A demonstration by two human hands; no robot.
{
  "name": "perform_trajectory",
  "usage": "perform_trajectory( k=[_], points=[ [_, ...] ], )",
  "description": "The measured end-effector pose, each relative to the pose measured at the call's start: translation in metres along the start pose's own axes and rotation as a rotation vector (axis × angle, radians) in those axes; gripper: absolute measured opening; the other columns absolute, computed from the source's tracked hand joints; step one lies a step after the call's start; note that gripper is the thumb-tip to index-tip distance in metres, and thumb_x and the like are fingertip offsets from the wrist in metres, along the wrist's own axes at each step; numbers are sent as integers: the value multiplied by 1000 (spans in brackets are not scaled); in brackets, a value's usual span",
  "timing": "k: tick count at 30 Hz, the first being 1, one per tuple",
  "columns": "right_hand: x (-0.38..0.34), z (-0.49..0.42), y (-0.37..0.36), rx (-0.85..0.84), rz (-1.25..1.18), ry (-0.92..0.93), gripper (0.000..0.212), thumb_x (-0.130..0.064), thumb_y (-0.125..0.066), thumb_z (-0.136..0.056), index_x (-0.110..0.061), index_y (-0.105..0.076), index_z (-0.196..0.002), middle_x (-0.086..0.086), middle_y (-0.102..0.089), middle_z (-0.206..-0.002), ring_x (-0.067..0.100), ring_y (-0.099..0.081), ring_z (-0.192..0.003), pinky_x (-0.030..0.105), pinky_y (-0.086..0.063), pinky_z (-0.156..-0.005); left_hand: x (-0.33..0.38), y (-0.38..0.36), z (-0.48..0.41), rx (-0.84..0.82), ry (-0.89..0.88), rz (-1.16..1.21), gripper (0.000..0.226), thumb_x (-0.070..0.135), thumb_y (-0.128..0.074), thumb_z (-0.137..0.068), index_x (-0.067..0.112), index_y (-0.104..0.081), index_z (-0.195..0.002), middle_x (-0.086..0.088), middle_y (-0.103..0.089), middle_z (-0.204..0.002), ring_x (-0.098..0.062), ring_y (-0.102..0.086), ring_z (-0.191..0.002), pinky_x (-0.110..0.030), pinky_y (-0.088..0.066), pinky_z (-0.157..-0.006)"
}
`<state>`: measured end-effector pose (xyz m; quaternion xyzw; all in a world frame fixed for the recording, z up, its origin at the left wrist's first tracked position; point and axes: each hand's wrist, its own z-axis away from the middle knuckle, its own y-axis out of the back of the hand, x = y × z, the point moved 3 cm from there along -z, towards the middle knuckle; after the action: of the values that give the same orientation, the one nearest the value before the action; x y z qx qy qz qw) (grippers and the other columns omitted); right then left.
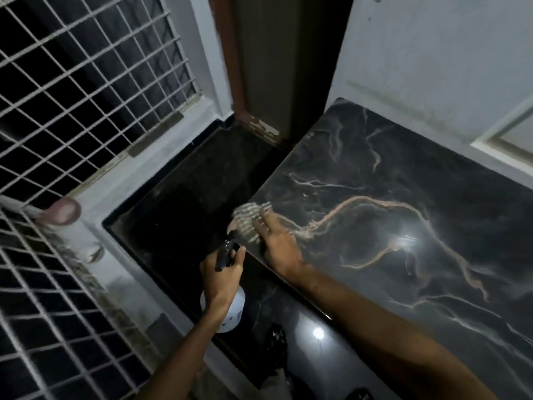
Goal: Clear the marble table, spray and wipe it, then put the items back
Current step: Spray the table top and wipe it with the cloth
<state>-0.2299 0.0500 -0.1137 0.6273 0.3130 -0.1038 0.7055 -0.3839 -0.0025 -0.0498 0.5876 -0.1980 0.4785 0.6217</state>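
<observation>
Two hands show in the head view. The left hand (222,272), lower centre, is curled round the black trigger head of a white spray bottle (232,308), its nozzle pointing up the frame. The right hand (278,243), at centre, lies flat with straight fingers pressing a pale, blurred cloth (249,216) onto the near left edge of the marble table (403,174), which fills the right half. A white window grille (86,82) covers the upper left.
</observation>
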Motion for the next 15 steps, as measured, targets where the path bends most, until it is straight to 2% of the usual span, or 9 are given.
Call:
perform_trajectory(
  k=[2,3,7,10,11,12,14,15],
  points=[
    [-12,-5,-15,-128,42,225,78,1,-56,-82,-18,-35,-154,11,-19,-166,30,-21,-153,46,-33,-119,0,7,-11,16,11,2,28,22,-76,-89,11,-70,-64,1,-68,-58,-9,-66,-58,-26,-49,-59],
    [-6,-18,-13,-138,35,248,74,-2,-55,-85,-19,-34,-154,11,-19,-166,30,-22,-153,46,-34,-119,1,8,-16,23,21,8,27,22,-76,-89,10,-71,-65,1,-69,-60,-9,-66,-58,-24,-49,-60],
    [-3,-61,16,-2,-14,11,65,-2,-50,-87,-12,-40,-151,16,-26,-162,33,-24,-151,46,-39,-115,13,7,-35,34,8,-13,30,25,-76,-89,9,-70,-65,0,-69,-61,-14,-67,-62,-27,-50,-64],
    [0,-40,17,-75,52,188,73,4,-53,-83,-12,-38,-153,15,-23,-164,31,-18,-153,43,-30,-121,26,1,-41,26,-16,-15,28,24,-75,-89,8,-71,-66,-3,-70,-61,-19,-68,-61,-37,-57,-65],
    [17,-37,29,-69,64,167,73,3,-54,-83,-14,-39,-153,13,-23,-165,30,-19,-153,41,-26,-123,32,-2,-44,23,-27,-19,28,22,-75,-88,8,-71,-65,-4,-69,-60,-19,-68,-61,-39,-57,-64],
    [39,-39,46,-11,41,62,69,0,-53,-86,-17,-41,-151,11,-23,-165,29,-23,-152,40,-27,-123,40,-5,-46,23,-34,-12,27,21,-76,-87,7,-70,-65,-4,-69,-59,-18,-68,-60,-38,-57,-63],
    [87,-44,87,168,-27,-296,61,-5,-50,-88,-19,-44,-147,8,-26,-160,33,-35,-144,43,-37,-116,57,-17,-49,12,-39,12,28,20,-77,-87,7,-70,-63,-2,-68,-58,-15,-68,-59,-33,-55,-63],
    [100,-44,96,213,-46,-401,61,-4,-50,-87,-18,-44,-146,9,-27,-158,35,-39,-140,46,-40,-113,66,-22,-49,7,-43,23,28,21,-78,-87,9,-69,-63,-1,-68,-58,-12,-68,-59,-29,-54,-65]
  ],
)
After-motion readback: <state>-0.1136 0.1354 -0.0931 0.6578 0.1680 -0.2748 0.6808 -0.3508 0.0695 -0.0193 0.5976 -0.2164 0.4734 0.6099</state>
